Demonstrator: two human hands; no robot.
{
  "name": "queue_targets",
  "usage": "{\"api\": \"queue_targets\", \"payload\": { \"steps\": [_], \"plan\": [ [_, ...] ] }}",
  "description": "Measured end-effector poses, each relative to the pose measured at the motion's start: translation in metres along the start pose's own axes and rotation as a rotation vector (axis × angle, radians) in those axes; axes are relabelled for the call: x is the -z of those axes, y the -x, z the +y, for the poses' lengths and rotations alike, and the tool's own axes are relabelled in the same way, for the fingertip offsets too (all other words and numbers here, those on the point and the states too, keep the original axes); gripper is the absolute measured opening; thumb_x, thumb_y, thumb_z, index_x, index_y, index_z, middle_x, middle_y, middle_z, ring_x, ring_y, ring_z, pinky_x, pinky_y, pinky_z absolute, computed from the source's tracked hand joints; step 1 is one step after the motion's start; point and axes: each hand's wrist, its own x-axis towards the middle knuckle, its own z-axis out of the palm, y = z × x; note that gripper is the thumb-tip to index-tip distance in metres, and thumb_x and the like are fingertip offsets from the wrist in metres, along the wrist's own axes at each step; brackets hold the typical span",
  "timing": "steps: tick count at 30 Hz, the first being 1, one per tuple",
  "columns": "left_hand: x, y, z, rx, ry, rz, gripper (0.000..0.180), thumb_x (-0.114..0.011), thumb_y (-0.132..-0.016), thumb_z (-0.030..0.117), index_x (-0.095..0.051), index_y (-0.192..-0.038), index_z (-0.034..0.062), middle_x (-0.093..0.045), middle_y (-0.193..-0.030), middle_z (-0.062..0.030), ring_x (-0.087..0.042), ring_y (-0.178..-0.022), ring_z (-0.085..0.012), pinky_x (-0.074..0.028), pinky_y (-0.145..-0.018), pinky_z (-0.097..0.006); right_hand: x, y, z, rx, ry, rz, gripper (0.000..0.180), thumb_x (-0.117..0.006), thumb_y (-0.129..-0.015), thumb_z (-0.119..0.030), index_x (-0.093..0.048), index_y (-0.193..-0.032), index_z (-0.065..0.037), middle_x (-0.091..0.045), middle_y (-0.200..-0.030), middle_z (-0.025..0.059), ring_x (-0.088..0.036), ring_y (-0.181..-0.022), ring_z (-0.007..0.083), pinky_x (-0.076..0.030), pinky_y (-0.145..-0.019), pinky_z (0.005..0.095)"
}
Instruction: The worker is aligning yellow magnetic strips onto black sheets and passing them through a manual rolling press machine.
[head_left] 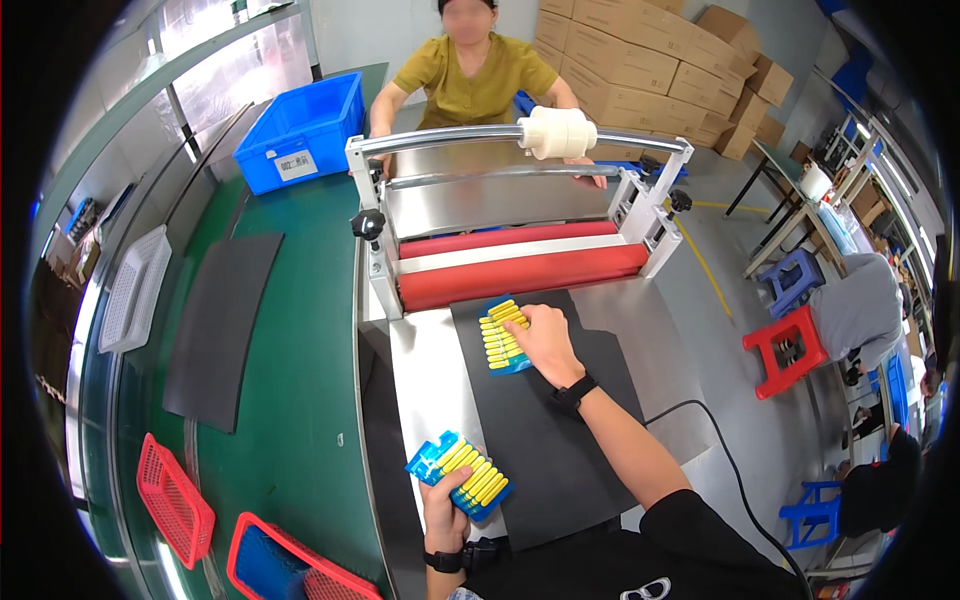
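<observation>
My left hand [445,515] is closed around a blue pack with a row of yellow sticks [474,478], its thumb across the sticks. That pack is held over the bare metal bed [425,375] beside a black sheet [565,440]. Farther ahead, my right hand [548,345] grips the right side of a second blue pack of yellow sticks [503,340] at the sheet's far part. Its fingertips lie over some sticks and hide part of that pack. Just beyond stand the red rollers [525,278] of a roller press.
A person [470,75] stands behind the press, hands near its frame. On the green table [300,400] at left are a blue bin [300,135], another black sheet [222,330], a white basket [135,290] and red baskets [175,500]. A black cable [725,440] runs at right.
</observation>
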Motion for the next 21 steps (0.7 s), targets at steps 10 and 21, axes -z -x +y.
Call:
{"api": "queue_targets", "payload": {
  "steps": [10, 21],
  "plan": [
    [-0.008, -0.003, -0.006, -0.009, -0.026, -0.003, 0.046, -0.067, -0.079, -0.006, -0.058, -0.124, -0.0007, -0.069, -0.111, -0.022, -0.071, -0.096, -0.0334, -0.059, -0.088, -0.044, 0.048, -0.006, 0.057, -0.041, 0.328, 0.084, 0.03, -0.078, -0.083, -0.022, -0.071, -0.088, 0.007, -0.07, -0.088, 0.0244, -0.068, -0.087, 0.0421, -0.054, -0.079, 0.0485],
    [-0.007, -0.005, -0.006, 0.06, -0.049, 0.012, 0.046, -0.067, -0.08, -0.01, -0.057, -0.124, -0.0027, -0.07, -0.113, -0.0231, -0.072, -0.098, -0.0336, -0.058, -0.091, -0.045, 0.1, 0.072, -0.037, -0.297, -0.874, -0.527, 0.024, -0.08, -0.089, -0.014, -0.072, -0.103, 0.004, -0.076, -0.092, 0.0068, -0.07, -0.08, 0.0085, -0.055, -0.072, 0.0239]
  ]
}}
